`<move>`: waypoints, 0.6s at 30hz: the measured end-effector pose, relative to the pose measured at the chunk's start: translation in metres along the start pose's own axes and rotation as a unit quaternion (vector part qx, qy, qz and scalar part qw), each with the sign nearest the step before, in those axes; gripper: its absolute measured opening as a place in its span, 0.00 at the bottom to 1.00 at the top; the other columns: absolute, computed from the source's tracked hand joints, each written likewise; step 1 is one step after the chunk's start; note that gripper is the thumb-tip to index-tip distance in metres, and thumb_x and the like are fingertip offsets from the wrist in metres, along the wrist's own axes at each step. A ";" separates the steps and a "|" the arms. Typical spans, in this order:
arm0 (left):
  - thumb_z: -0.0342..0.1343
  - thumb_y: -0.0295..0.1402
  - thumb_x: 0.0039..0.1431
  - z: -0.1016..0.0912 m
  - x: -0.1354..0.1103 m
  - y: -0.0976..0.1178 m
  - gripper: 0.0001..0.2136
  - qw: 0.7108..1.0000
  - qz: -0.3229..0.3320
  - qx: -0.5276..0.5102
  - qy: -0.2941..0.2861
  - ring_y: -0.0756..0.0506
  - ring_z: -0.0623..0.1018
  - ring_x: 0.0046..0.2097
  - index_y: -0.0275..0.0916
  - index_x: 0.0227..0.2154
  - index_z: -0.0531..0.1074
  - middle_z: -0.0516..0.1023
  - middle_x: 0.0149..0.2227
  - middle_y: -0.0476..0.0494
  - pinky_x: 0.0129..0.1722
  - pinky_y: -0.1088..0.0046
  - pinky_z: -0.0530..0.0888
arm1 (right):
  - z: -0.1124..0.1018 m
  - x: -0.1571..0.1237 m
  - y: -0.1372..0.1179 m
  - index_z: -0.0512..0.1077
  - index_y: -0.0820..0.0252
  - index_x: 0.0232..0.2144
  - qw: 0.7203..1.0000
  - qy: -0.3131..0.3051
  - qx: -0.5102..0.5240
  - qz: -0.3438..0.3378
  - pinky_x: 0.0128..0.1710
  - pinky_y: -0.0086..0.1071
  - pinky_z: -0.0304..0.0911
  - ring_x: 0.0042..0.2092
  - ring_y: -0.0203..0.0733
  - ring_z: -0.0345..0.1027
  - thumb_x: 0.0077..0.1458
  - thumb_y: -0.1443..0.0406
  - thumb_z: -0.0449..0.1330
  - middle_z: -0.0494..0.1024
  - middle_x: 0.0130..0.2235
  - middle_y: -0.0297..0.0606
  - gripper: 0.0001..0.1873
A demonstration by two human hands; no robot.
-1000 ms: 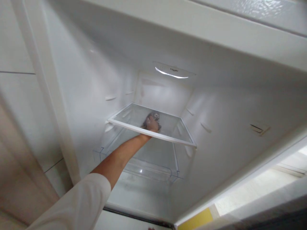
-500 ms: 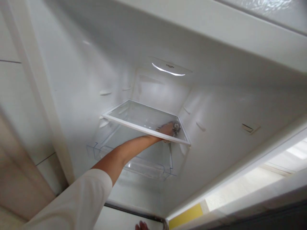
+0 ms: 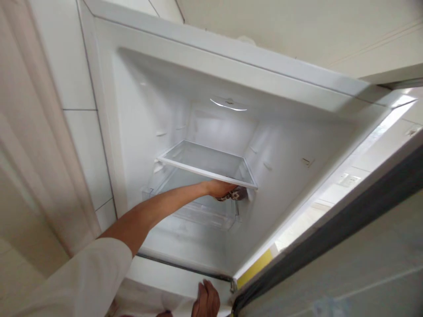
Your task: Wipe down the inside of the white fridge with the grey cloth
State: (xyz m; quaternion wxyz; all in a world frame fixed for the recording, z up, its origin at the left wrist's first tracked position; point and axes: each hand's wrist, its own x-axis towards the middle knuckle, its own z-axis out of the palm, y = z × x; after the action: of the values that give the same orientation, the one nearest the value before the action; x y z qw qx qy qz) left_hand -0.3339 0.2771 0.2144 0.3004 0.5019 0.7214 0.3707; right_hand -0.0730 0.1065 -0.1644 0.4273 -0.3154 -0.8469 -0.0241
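Observation:
My left hand [image 3: 220,188] reaches into an open fridge, beneath the right front corner of a white-rimmed glass shelf [image 3: 205,160]. It is closed on a bunched, dark-and-white patterned cloth [image 3: 235,193]. The shelf's front rim partly hides the fingers. Low in the view, in front of the fridge's bottom edge, is my right hand [image 3: 206,299]. Its fingers point up, slightly bent and a little apart, with nothing visible in them.
A clear plastic drawer [image 3: 201,215] sits below the shelf. The opened fridge door [image 3: 346,255], with a dark gasket, stands on the right. Tiled wall [image 3: 81,149] borders the left. A lamp [image 3: 228,104] is set in the fridge ceiling.
My left hand with the cloth has come forward from behind the shelf's front rim to just below it. My right hand has risen further into view. The view has pulled back, showing more door.

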 end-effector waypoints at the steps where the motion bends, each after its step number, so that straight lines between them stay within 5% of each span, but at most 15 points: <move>1: 0.61 0.26 0.53 -0.005 -0.009 -0.001 0.22 0.999 0.043 0.006 -0.016 0.43 0.80 0.57 0.50 0.51 0.79 0.79 0.60 0.46 0.51 0.67 0.79 | -0.001 0.001 0.000 0.79 0.58 0.47 1.000 0.001 0.008 -0.001 0.53 0.49 0.70 0.52 0.54 0.77 0.61 0.75 0.51 0.81 0.50 0.50 0.21; 4: 0.62 0.19 0.50 -0.026 -0.035 -0.013 0.32 0.972 0.204 0.108 -0.044 0.44 0.70 0.67 0.51 0.57 0.75 0.72 0.66 0.47 0.67 0.69 0.66 | -0.003 0.004 0.000 0.79 0.58 0.47 1.000 0.015 0.020 -0.005 0.52 0.48 0.71 0.52 0.54 0.76 0.61 0.74 0.51 0.81 0.50 0.50 0.20; 7: 0.59 0.15 0.50 -0.057 -0.056 -0.032 0.34 0.942 0.263 0.208 -0.015 0.43 0.69 0.68 0.49 0.60 0.72 0.71 0.67 0.43 0.69 0.66 0.62 | -0.004 0.007 -0.001 0.78 0.59 0.46 0.999 0.031 0.015 -0.008 0.52 0.48 0.71 0.51 0.54 0.77 0.61 0.74 0.51 0.81 0.48 0.51 0.19; 13: 0.59 0.18 0.52 -0.114 -0.095 -0.069 0.30 0.912 0.248 0.308 0.105 0.42 0.73 0.66 0.51 0.57 0.75 0.77 0.62 0.45 0.67 0.65 0.66 | -0.002 0.012 -0.003 0.79 0.60 0.42 0.998 0.062 0.013 -0.009 0.49 0.47 0.71 0.47 0.54 0.77 0.62 0.73 0.50 0.82 0.45 0.52 0.18; 18: 0.58 0.20 0.56 -0.130 -0.110 -0.088 0.24 0.919 0.162 0.285 0.219 0.39 0.74 0.63 0.46 0.54 0.77 0.80 0.58 0.41 0.65 0.61 0.69 | 0.006 0.007 0.000 0.79 0.59 0.41 0.997 0.075 0.028 0.000 0.47 0.49 0.72 0.46 0.56 0.77 0.60 0.75 0.51 0.82 0.44 0.51 0.18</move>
State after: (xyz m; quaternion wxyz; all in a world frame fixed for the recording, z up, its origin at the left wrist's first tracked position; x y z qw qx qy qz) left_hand -0.4481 0.1234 0.2178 -0.0854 0.5826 0.7529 0.2938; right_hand -0.0805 0.1117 -0.1624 0.4980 -0.3009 -0.8129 -0.0243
